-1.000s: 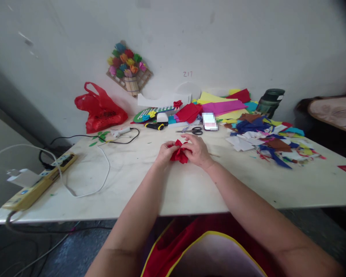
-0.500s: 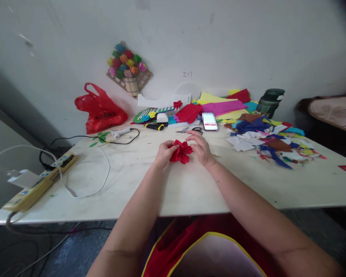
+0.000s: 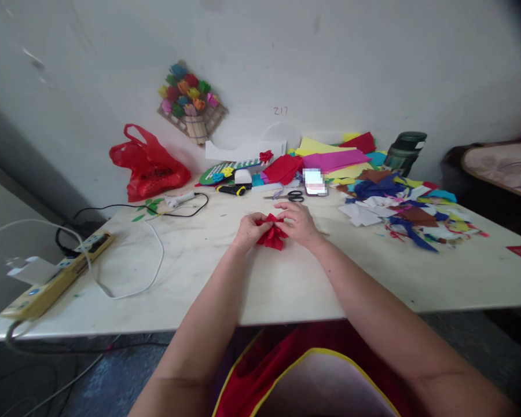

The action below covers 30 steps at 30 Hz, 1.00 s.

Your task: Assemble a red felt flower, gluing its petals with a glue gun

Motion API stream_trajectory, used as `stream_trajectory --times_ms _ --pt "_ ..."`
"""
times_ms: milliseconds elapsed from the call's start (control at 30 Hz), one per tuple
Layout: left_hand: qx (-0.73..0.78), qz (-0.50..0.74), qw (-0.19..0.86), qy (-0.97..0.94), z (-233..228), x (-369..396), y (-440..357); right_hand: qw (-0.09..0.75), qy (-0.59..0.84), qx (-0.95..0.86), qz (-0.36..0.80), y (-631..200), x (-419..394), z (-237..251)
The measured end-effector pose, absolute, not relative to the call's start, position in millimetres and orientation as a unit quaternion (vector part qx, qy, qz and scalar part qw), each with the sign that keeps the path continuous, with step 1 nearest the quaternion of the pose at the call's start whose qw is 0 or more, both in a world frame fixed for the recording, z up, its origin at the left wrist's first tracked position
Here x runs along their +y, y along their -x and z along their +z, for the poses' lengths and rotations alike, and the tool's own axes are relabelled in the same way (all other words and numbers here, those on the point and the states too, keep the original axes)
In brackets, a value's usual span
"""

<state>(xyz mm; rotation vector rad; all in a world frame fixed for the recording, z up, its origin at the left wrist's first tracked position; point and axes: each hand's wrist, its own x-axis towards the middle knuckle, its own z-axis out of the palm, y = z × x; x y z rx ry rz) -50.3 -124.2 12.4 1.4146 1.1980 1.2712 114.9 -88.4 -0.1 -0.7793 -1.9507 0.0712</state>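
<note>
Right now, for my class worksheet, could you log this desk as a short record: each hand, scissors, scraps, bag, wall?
Left hand: pinches the red flower
Right hand: on the flower's opposite side
Scissors: on the table, beyond the hands
Scraps: mixed colours, piled to the right
Bag: red, back left
Wall: colourful flower decoration

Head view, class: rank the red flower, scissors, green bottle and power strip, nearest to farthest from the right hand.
From the right hand:
1. Red flower, touching it, leftward.
2. Scissors, just beyond.
3. Green bottle, back right.
4. Power strip, far left.
</note>
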Motion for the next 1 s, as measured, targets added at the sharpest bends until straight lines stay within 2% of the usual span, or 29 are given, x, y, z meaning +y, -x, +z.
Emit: stream_trajectory --times_ms 300,700,1000 --pt "0.446 0.5 0.498 -0.551 11.2 -124.0 46.3 0.526 0.326 -0.785 0.035 -114.1 -86.3 -3.7" --pt "0.458 0.483 0.5 -0.554 12.2 -126.5 45.6 0.527 0.31 -0.788 0.069 -111.5 -85.2 -6.9" --pt "0.46 0.525 0.477 -0.534 6.2 -120.1 49.5 0.521 0.303 -0.794 0.078 -117.6 -90.4 1.7"
